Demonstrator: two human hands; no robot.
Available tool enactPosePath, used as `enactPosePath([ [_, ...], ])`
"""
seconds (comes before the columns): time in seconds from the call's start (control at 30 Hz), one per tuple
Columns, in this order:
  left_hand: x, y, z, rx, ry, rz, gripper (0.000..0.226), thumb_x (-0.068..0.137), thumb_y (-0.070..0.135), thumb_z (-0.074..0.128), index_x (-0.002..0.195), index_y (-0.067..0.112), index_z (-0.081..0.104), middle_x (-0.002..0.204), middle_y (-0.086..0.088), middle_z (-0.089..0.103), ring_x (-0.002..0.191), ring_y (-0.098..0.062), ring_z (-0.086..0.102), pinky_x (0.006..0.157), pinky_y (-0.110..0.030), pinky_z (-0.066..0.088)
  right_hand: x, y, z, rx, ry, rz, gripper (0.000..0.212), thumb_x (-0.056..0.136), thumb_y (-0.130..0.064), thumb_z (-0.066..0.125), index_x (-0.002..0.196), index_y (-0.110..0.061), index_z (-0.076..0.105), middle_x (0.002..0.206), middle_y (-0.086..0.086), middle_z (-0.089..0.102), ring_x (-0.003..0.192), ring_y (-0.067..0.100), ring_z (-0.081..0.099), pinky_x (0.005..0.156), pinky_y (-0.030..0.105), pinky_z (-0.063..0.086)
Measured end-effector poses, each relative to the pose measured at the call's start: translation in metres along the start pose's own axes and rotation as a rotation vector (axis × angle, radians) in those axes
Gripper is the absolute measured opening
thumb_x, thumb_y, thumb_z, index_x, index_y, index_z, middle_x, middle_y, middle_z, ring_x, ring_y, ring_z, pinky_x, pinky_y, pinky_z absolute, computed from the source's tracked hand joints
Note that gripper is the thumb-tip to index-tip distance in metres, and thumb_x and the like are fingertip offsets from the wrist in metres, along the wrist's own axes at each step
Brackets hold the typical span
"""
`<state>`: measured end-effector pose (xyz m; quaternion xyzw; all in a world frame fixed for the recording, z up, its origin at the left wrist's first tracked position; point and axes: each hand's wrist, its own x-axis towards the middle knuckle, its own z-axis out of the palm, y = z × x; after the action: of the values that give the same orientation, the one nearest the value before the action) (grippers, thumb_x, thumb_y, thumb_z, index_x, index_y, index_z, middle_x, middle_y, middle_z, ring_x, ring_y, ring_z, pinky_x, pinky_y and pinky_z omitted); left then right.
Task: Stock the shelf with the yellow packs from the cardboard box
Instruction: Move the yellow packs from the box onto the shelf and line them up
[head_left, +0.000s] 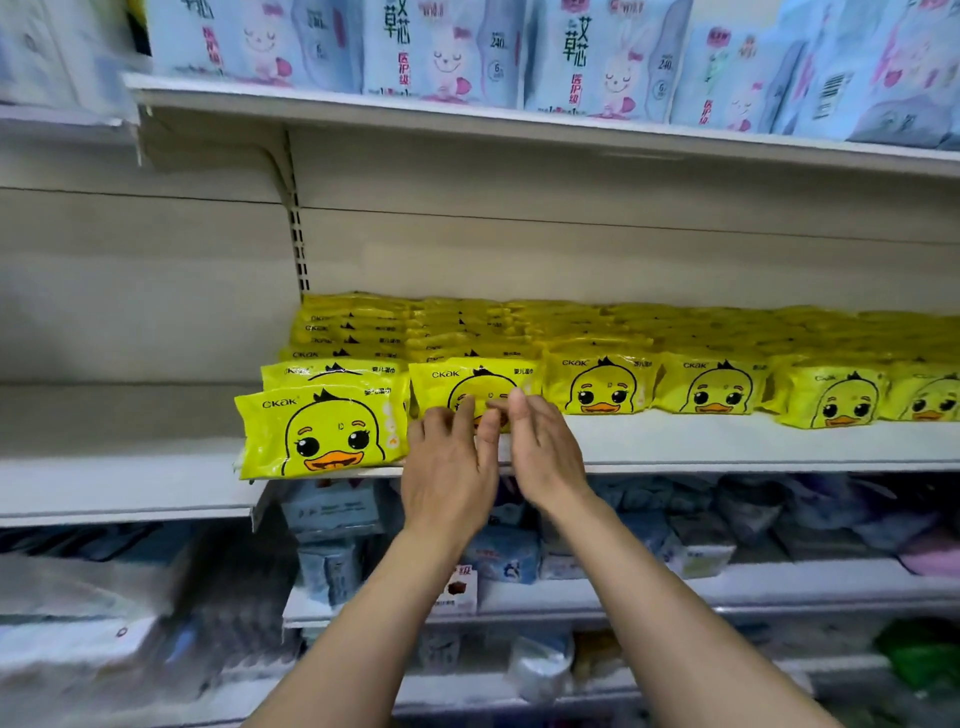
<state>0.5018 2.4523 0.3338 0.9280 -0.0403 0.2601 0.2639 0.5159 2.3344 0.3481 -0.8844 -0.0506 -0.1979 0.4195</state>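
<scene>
Rows of yellow duck-face packs (602, 384) stand on the white middle shelf (727, 441). One pack (317, 428) stands at the shelf's front left corner, forward of the others. Straight ahead stands another pack (467, 379), and both hands reach to its lower front. My left hand (449, 467) has its fingers straight, tips touching that pack. My right hand (540, 447) is beside it, fingers extended, fingertips at the pack's face. Neither hand grips anything. The cardboard box is out of view.
The shelf above (467, 117) carries light blue packs (441, 47) with a pink rabbit. Lower shelves (571, 597) hold blurred blue and white goods. A bare white shelf (104, 467) runs to the left. An upright slotted post (297, 234) divides the bays.
</scene>
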Motion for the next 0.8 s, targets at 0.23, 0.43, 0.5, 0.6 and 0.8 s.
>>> enactPosePath([
  [0.23,0.015,0.004,0.009,-0.098,-0.027,-0.051,0.087,0.088,0.066,-0.003,0.142,0.02,0.046,0.131,-0.011,0.052,0.12,-0.029,0.047,0.101,-0.039,0.036,0.015,0.009,0.01,-0.016,-0.033,0.051,0.065,0.101,-0.055,0.013,0.125,-0.025,0.066,0.135,-0.001,0.057,0.131,0.017,0.045,0.104,0.034,0.038],
  [0.43,0.024,0.005,0.013,-0.101,-0.008,-0.084,0.085,0.087,0.068,-0.005,0.13,0.022,0.051,0.124,-0.008,0.057,0.113,-0.028,0.052,0.09,-0.04,0.043,0.029,0.012,0.01,0.034,-0.032,0.023,0.069,0.098,-0.061,0.012,0.114,-0.024,0.069,0.125,0.0,0.063,0.119,0.018,0.053,0.098,0.033,0.041],
  [0.5,0.024,0.003,0.014,-0.108,0.012,-0.092,0.086,0.088,0.068,-0.006,0.129,0.021,0.053,0.121,-0.009,0.057,0.111,-0.028,0.051,0.091,-0.04,0.042,0.028,0.013,0.012,0.061,-0.004,0.006,0.073,0.098,-0.067,0.011,0.108,-0.026,0.071,0.119,-0.004,0.066,0.114,0.016,0.056,0.096,0.033,0.043],
  [0.6,0.027,0.003,0.015,-0.118,0.057,-0.104,0.093,0.087,0.071,-0.013,0.123,0.019,0.055,0.114,-0.01,0.057,0.106,-0.027,0.048,0.088,-0.039,0.04,0.031,0.013,0.014,0.085,0.02,-0.002,0.082,0.09,-0.072,0.004,0.1,-0.028,0.073,0.109,-0.009,0.07,0.105,0.013,0.062,0.093,0.035,0.047],
  [0.8,0.039,0.008,0.017,-0.077,0.065,-0.155,0.079,0.09,0.068,-0.005,0.118,0.019,0.05,0.112,-0.01,0.056,0.104,-0.028,0.05,0.084,-0.044,0.044,0.044,0.014,0.018,0.108,-0.018,0.026,0.085,0.087,-0.076,0.001,0.115,-0.028,0.066,0.121,-0.007,0.067,0.113,0.014,0.059,0.097,0.037,0.046],
])
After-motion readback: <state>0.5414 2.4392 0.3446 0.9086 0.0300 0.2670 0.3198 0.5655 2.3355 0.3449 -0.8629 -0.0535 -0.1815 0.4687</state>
